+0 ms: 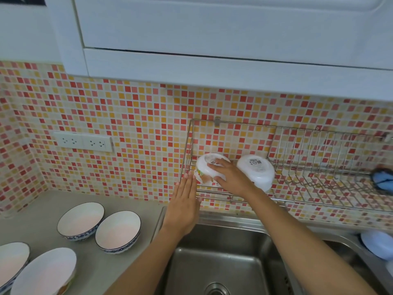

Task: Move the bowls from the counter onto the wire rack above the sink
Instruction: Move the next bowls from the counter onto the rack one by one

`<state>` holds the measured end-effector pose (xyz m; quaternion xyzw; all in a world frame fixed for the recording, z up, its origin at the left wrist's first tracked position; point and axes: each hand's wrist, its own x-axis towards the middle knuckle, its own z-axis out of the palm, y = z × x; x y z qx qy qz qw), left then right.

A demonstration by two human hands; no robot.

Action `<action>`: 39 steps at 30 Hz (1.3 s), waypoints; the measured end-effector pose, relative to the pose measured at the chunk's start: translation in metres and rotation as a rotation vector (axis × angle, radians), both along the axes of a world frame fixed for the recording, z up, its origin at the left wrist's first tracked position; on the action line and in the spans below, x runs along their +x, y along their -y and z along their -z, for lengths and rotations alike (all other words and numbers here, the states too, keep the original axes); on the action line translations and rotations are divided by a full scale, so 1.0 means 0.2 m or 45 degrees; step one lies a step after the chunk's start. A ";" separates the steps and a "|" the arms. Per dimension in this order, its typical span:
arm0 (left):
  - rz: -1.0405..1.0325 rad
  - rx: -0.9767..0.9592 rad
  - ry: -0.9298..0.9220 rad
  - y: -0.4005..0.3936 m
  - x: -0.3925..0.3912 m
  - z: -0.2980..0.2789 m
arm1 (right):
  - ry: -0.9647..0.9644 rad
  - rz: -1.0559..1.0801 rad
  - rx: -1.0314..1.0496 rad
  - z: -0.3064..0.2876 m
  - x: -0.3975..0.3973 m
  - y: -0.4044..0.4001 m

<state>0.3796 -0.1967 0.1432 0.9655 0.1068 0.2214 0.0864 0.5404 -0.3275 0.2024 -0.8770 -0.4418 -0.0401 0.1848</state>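
Wire rack (297,182): fixed to the tiled wall above the sink (221,258).
Counter (42,209): left of the sink; four bowls stand on it, mouths up.
Blue-rimmed bowls (118,231): two side by side near the sink.
Rack bowls: a plain white bowl (258,173) lies upside down beside the printed bowl (207,170).
Right hand (230,177): fingers spread over the printed bowl, holding it against the rack's left end.
Left hand (185,206): flat, fingers together, just beside the printed bowl, holding nothing.
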 end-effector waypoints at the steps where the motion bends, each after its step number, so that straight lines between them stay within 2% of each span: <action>1: 0.003 -0.002 -0.001 0.00 0.00 0.00 | -0.010 0.040 0.076 0.00 -0.01 0.01; 4: 0.014 -0.004 -0.023 -0.01 0.00 -0.01 | 0.152 0.268 0.381 0.00 -0.03 0.09; 6: 0.011 -0.001 -0.046 -0.01 0.00 -0.01 | 0.261 0.465 0.470 0.01 -0.02 0.17; 8: -0.021 -0.008 -0.070 0.00 0.00 -0.03 | 0.200 0.647 0.449 0.03 -0.01 0.27; 11: -0.016 0.079 -0.040 0.02 0.06 -0.09 | -0.057 0.805 0.428 0.04 0.03 0.38; 14: 0.139 0.092 -0.052 0.04 0.18 -0.18 | -0.230 0.782 0.344 0.05 0.07 0.40; 21: 0.207 0.032 -0.274 0.00 0.41 -0.21 | -0.199 0.753 0.379 0.05 0.05 0.39; 24: 0.223 -0.023 -0.241 -0.01 0.41 -0.22 | -0.197 0.758 0.361 0.05 0.06 0.40; 30: 0.201 -0.109 -0.168 -0.01 0.39 -0.21 | -0.465 0.667 0.266 0.02 0.12 0.37; 34: 0.198 -0.117 -0.141 -0.01 0.39 -0.20 | -0.424 0.730 0.339 0.03 0.10 0.38; 39: 0.176 -0.134 -0.155 -0.02 0.40 -0.19 | -0.382 0.792 0.307 0.03 0.09 0.37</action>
